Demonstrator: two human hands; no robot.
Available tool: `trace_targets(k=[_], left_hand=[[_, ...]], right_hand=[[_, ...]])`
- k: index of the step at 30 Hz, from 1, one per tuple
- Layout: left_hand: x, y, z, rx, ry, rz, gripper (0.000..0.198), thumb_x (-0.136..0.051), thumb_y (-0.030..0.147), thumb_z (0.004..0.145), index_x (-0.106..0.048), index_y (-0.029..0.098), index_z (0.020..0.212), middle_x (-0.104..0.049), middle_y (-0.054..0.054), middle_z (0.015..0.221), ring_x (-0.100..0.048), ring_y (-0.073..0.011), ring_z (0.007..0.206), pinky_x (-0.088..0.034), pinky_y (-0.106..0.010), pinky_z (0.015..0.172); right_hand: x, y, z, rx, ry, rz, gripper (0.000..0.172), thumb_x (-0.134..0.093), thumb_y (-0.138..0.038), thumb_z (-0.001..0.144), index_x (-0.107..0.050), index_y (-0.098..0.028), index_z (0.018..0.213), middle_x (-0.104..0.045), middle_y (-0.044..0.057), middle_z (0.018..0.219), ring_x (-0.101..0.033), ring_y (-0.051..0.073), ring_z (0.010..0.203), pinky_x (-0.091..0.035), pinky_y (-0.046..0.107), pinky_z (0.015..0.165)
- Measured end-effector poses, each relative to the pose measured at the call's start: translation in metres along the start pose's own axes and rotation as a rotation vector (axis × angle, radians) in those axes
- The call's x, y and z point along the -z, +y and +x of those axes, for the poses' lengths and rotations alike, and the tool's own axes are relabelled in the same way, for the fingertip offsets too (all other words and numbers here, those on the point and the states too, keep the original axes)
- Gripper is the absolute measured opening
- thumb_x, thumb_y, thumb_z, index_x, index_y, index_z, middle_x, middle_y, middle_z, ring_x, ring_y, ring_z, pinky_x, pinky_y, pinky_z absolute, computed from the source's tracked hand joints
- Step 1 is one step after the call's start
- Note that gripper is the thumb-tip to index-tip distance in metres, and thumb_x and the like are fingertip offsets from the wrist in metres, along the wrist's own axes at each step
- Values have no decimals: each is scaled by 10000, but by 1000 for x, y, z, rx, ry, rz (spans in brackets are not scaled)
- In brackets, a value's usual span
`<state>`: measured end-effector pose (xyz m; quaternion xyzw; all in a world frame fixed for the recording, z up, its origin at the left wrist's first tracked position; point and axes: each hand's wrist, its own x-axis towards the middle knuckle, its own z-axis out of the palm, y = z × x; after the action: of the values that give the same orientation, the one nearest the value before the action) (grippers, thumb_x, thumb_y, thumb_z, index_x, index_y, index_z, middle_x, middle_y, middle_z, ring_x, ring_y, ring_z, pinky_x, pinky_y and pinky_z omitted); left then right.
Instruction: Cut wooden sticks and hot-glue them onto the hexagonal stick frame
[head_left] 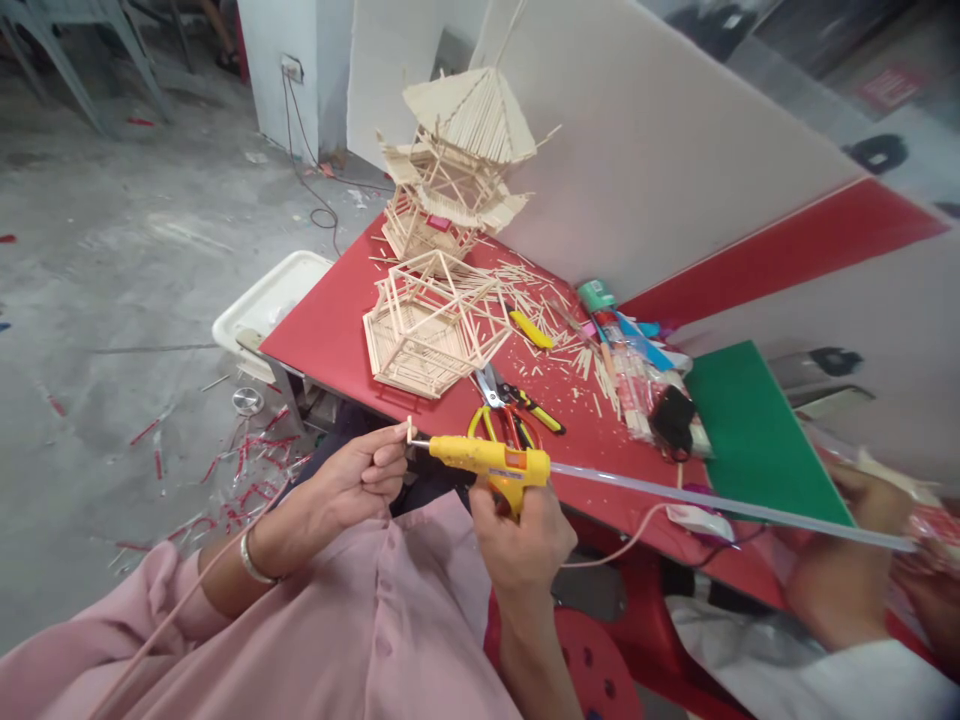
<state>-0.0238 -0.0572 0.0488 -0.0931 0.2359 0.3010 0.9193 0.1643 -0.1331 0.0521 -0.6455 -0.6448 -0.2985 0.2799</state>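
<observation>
My right hand (521,535) is wrapped round the handle of a yellow glue gun (480,457), and a long clear glue stick (712,500) runs out of its back. A small wooden stick piece (410,430) is pinched in my left hand (367,475), with the gun's nozzle at or very near it. Beyond my hands, a hexagonal stick frame (420,345) rests on the red table (322,330). Behind that frame stands a tiered stick tower (457,170) with slatted roofs.
Scissors (489,388), pliers (517,425), a yellow-black cutter (541,408), loose sticks (525,290) and a green board (757,430) lie on the table. Another person's arm (847,570) is at the right. A white tray (259,290) stands left of the table.
</observation>
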Motion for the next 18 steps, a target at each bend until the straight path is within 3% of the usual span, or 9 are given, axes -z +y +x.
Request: trace_targets(k=[8,15,18], left_hand=[[2,1,0,15,-2,-7,397,-355,142,995,-412,151,603,-344,83,411,-297,1,265,-195,-98,278],[8,1,2,26,-36,-34,298,-440,122,963,-439,151,666,-344,95,444,-315,-1,276,-204,-99,286],[8,2,2,44,-35,-47,285,-395,122,980,-460,147,703,-343,96,443,-315,-3,272,-202,-99,285]], right_hand=[[1,-4,4,17,13,39,145,-651,-242,791,-514,-208,754,-550,-35,593,-518,118,500,-389,232,502],[1,-3,-2,-56,-58,64,153,-639,-277,786,-515,-221,715,-521,-26,563,-499,132,500,-401,252,511],[-1,-5,-3,-78,-93,47,185,-665,-340,789,-545,-213,728,-519,-28,564,-501,128,505,-410,248,526]])
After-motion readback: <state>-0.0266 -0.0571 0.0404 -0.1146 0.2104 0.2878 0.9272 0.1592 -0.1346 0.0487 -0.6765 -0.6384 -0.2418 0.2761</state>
